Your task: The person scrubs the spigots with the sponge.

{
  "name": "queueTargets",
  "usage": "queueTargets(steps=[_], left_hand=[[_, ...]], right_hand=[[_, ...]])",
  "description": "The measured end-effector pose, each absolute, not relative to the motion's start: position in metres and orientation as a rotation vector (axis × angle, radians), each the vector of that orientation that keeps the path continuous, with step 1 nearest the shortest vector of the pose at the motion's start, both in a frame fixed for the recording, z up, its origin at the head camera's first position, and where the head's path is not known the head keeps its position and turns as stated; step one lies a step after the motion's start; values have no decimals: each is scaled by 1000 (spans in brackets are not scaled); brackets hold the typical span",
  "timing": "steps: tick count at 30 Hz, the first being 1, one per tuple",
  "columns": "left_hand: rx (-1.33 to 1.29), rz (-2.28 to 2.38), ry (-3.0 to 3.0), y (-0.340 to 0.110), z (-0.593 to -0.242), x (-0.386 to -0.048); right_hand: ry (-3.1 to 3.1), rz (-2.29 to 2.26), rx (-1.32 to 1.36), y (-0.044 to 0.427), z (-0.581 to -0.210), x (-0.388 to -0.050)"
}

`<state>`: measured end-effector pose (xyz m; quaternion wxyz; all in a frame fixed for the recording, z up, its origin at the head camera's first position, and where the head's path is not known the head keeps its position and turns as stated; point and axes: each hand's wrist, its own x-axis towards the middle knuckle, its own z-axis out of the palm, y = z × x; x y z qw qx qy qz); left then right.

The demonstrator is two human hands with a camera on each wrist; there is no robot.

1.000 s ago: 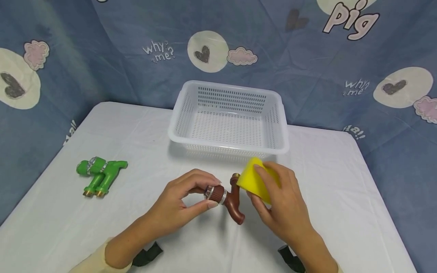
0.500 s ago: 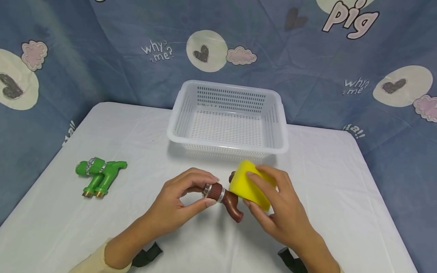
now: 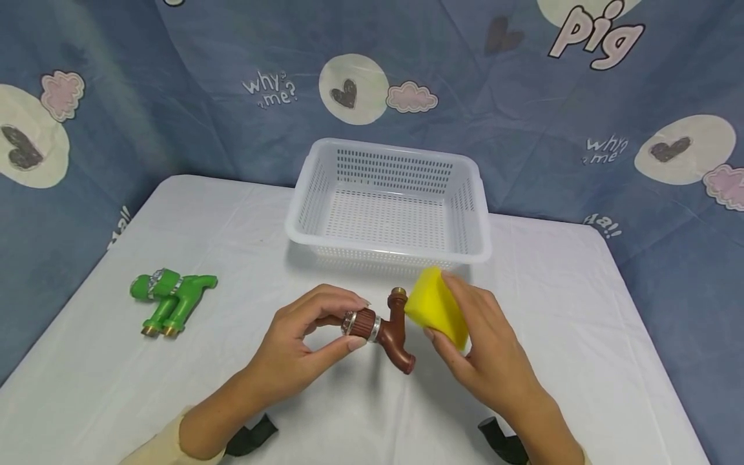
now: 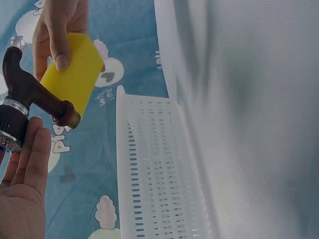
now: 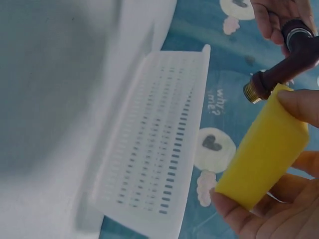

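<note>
While the left hand's grip (image 3: 286, 347) pinches a brown, curved tap with silvery bands (image 3: 395, 330) above the tabletop (image 3: 244, 248), roughly midway between its side edges, the right hand's grip (image 3: 496, 345) pinches a yellow foam block (image 3: 436, 307) close beside it.

A curved, glossy reddish-brown tap (image 3: 396, 336) shows silver bands (image 3: 374, 329) and a brass-coloured threaded end (image 5: 250, 93), while a spongy rectangular block (image 3: 436, 307) is solid bright yellow. A branching green tap (image 3: 186, 294) carries silver banding and brass-coloured tips (image 3: 171, 331). Rows of slots pattern a white rectangular plastic basket (image 3: 389, 248); the tablecloth (image 3: 581, 336) is plain white. The blue fabric backdrop (image 3: 511, 142) bears off-white ovals (image 3: 369, 68), dark-grey hearts (image 3: 345, 94), pink clouds (image 3: 411, 97) and pale lettering (image 3: 597, 35).
</note>
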<state>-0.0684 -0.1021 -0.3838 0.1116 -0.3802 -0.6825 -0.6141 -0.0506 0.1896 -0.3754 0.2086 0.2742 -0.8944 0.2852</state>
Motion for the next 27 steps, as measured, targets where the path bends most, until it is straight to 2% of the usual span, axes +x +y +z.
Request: queueTargets(steps=[10,20,27], left_hand=[[-1084,-1824,-2003,-101,-384,-66],[-1128,-1844,-1950,-99,-386,-67],[-1078,-1864,-1984,-101,-385,-66]], right_hand=[[-2394,894,850,182,-373,-44],[-2464,811,745,194,-378,-52],[-2406,877,799,188,-370,-46]])
